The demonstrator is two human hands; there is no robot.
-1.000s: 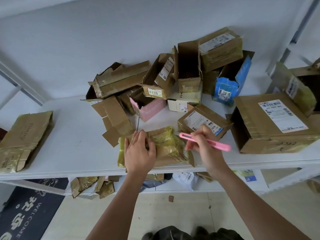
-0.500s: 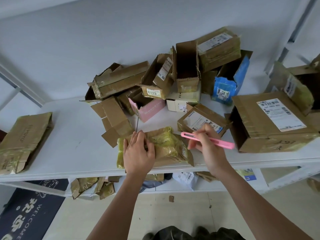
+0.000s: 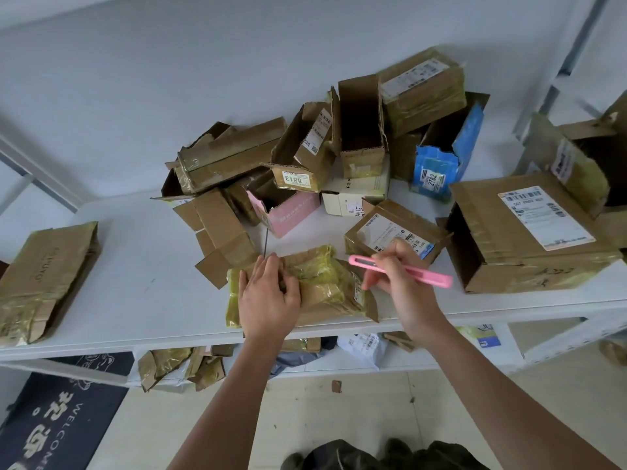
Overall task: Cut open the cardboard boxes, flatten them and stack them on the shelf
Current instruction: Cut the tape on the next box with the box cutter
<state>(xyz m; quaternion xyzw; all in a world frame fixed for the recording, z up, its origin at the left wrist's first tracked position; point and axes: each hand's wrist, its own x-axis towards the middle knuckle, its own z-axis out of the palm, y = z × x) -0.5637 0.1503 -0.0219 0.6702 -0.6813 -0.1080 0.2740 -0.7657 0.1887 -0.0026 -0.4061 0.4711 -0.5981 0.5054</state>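
A person's left hand (image 3: 268,300) lies flat, fingers straight, on a tape-wrapped box (image 3: 325,286) at the front edge of a white shelf (image 3: 135,283). The right hand (image 3: 400,276) grips a pink cutter (image 3: 403,270), its tip pointing left above the box's right end; whether the tip touches the tape cannot be told. Behind the box sits a heap of opened boxes (image 3: 339,154), among them a pink box (image 3: 288,212), a blue box (image 3: 441,164) and a white box (image 3: 356,198). A labelled box (image 3: 390,232) lies just behind the right hand, and a large box (image 3: 529,232) with a shipping label stands to the right. One flattened box (image 3: 44,279) lies well apart at the shelf's left end. More cardboard scraps (image 3: 179,366) rest on the lower shelf, above a dark doormat (image 3: 61,418) on the floor.
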